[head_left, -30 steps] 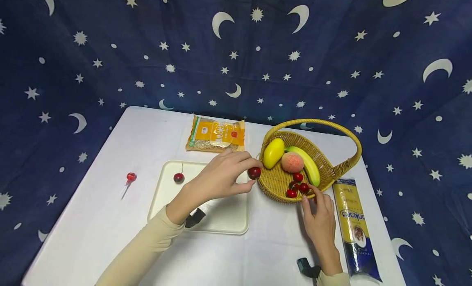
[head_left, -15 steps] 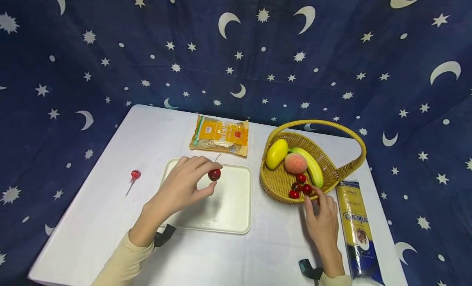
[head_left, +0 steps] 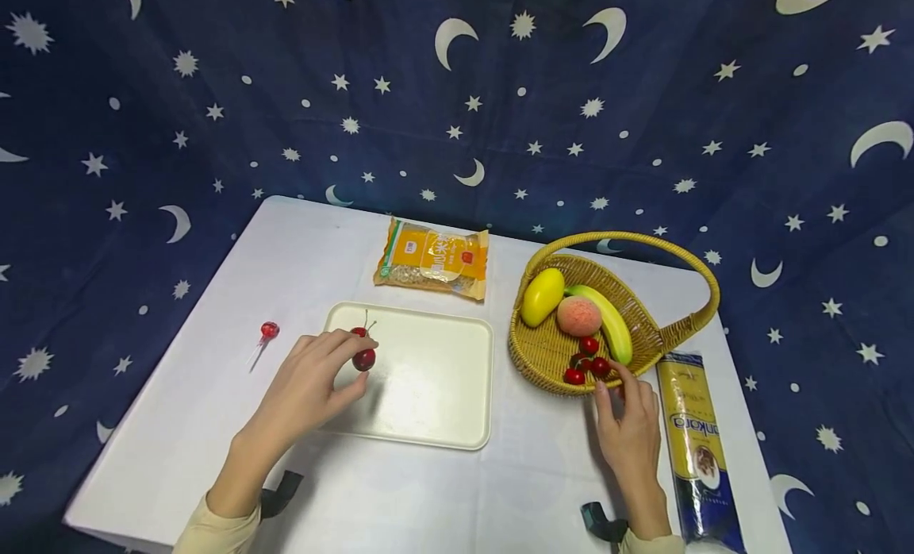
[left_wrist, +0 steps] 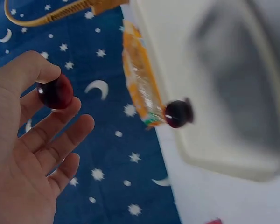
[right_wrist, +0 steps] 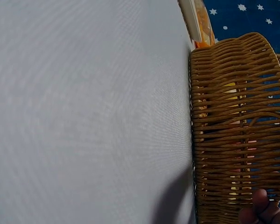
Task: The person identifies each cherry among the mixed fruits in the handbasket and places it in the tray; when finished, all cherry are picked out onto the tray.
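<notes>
Left hand [head_left: 303, 385] pinches a dark cherry [head_left: 364, 359] over the cream tray [head_left: 432, 379], seemingly not yet set down; right hand [head_left: 632, 428] grips the rim of the wicker basket [head_left: 530, 367]; a second cherry [left_wrist: 177, 113] already lies in the tray; the red cherries [head_left: 589, 345] inside the basket may be what is left.

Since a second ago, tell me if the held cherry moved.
Yes, leftward across the tray: the held cherry, previously beyond the right rim, is over the left side.
</notes>
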`<act>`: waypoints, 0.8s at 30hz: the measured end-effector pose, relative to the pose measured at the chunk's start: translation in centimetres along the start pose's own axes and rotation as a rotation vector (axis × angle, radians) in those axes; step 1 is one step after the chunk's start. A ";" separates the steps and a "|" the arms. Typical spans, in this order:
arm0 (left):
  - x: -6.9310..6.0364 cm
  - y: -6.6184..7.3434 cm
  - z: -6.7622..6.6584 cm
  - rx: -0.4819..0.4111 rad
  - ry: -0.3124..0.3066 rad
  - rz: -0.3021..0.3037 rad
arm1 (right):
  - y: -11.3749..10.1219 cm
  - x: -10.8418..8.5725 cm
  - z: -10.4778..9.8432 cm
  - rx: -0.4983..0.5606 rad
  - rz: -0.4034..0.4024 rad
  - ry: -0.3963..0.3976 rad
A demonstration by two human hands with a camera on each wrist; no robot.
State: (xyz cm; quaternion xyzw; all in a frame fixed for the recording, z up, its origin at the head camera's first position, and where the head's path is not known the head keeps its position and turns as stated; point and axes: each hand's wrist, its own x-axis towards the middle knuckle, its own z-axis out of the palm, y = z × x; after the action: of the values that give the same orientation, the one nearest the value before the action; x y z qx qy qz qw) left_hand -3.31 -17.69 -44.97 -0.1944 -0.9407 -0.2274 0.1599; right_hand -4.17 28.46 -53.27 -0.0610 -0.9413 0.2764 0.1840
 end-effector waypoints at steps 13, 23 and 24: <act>-3.5 -2.8 2.4 0.119 -0.089 -0.124 | 0.0 0.0 0.0 0.023 0.011 0.003; -4.3 -3.5 3.3 0.189 -0.226 -0.145 | -0.1 0.0 0.0 0.020 -0.004 0.012; -4.3 -3.5 3.3 0.188 -0.229 -0.145 | -0.1 0.0 0.0 0.020 -0.005 0.013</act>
State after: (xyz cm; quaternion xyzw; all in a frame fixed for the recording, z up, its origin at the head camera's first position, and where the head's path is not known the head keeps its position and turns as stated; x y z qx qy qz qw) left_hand -1.80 -20.21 -50.73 -0.1350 -0.9815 -0.1255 0.0523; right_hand -4.19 28.35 -53.23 -0.0588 -0.9374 0.2850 0.1912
